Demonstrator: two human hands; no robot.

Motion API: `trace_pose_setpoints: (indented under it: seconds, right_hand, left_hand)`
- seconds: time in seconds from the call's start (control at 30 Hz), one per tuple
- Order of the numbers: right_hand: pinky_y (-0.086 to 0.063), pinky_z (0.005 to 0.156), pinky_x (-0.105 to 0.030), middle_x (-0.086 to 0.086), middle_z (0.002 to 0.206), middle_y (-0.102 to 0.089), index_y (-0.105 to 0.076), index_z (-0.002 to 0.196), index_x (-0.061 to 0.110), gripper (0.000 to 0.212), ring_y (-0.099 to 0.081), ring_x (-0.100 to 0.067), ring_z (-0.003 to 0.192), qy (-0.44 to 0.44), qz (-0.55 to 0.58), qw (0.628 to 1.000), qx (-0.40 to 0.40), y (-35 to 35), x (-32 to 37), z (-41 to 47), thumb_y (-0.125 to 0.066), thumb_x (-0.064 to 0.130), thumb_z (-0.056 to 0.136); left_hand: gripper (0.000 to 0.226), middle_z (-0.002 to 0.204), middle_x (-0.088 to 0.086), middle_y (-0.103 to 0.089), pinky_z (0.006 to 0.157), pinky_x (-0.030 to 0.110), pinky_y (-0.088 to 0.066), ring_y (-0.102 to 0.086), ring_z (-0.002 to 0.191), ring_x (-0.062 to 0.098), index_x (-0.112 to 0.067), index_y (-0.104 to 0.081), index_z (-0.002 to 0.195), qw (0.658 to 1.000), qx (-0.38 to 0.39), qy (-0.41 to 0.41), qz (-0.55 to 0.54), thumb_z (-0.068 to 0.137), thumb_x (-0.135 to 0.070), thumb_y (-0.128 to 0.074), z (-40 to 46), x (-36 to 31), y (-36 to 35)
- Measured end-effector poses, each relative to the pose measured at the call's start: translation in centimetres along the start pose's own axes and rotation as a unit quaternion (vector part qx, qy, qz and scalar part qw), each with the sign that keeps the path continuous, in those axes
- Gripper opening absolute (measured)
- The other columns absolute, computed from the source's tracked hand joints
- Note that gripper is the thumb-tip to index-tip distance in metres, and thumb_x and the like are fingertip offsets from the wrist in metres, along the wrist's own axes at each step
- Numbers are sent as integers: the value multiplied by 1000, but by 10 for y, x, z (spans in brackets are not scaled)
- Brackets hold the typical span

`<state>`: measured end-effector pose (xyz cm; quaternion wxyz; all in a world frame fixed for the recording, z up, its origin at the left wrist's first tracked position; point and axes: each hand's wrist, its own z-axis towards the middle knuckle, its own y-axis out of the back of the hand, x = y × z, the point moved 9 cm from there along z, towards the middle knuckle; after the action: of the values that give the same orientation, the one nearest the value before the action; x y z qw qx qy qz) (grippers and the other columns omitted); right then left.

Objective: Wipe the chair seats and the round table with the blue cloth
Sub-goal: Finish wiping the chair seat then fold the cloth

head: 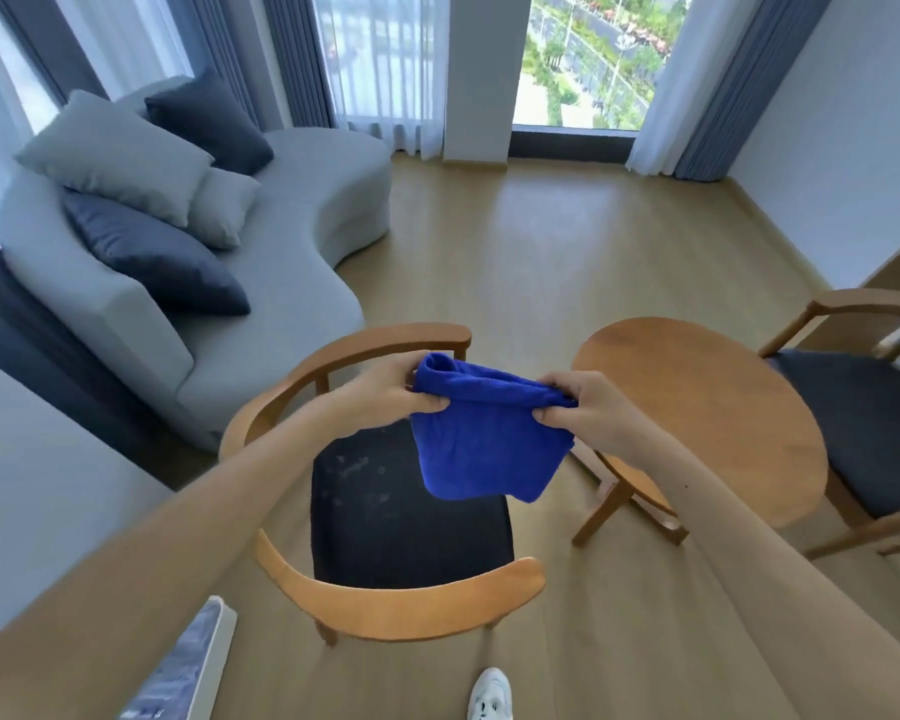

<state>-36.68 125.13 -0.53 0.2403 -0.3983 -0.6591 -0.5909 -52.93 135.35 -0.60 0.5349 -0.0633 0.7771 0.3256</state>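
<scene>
I see a bright, daylit room; light pours in through the window [588, 59] ahead and washes out the sheer curtains [380, 65] beside it. Shadows below the window are soft. Wide-angle bending stretches the frame edges, and detail is slightly soft throughout.

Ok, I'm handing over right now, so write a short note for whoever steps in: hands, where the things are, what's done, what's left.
Left hand and right hand each pinch the top edge of the blue cloth, which hangs folded in the air over the near chair.
Near chair's dark seat shows pale dusty marks, so it looks unwiped.
Round table stands to its right; the second chair is beyond the table.
Done: cloth in hand; no wiping is evident.
Left: both chair seats and the table top. Starting with the near seat seems sensible.
</scene>
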Motion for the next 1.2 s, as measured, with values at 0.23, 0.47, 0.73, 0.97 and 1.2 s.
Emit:
trace_pose_setpoints:
  seconds: [0.23, 0.47, 0.73, 0.97, 1.2]
  right_hand:
    - [-39, 63, -13, 15, 77, -59, -60, 84, 34, 29, -56, -4, 75, 32, -58, 992, 111, -57, -15, 93, -57, 5, 87]
    - [-42, 63, -14, 11, 82, -63, -65, 96, 25, 23, -59, -8, 80, 40, -103, 978, 179, -161, -52, 185, -52, 8, 89]
    - [-46, 91, -28, 2, 109, -68, -66, 113, 17, 28, -60, -17, 101, 69, -157, 982, 82, -253, -115, 268, -56, 6, 89]
    - [-39, 99, -20, 7, 123, -62, -66, 117, 18, 31, -52, -11, 120, 10, -196, 959, 204, -342, -250, 232, -48, 11, 93]
    - [-40, 103, -53, -14, 144, -45, -59, 129, 15, 46, -40, -37, 134, -20, -295, 955, 10, -311, -328, 262, -70, 21, 85]
  left_hand:
    - [16, 85, -5, -66, 74, 25, -50, -63, 82, 13, -22, -62, 94, 988, -79, 121, 52, 84, -13, -71, 10, 81, 28]
    - [23, 90, -7, -64, 76, 23, -54, -63, 84, 11, -26, -55, 95, 962, -151, 215, 75, 84, -12, -70, 26, 216, 52]
    - [22, 93, -6, -56, 70, 28, -51, -56, 81, 15, -21, -51, 93, 943, -185, 202, 187, 84, -4, -61, 68, 352, 64]
    - [49, 144, 3, -33, 110, 36, -26, -24, 138, 22, -18, -42, 131, 892, 40, 242, 379, 88, -41, -44, 68, 467, -48]
    - [104, 151, 10, 36, 107, 71, -3, 31, 138, 41, -47, 26, 141, 873, -113, 334, 338, 64, -88, -29, 131, 529, -73]
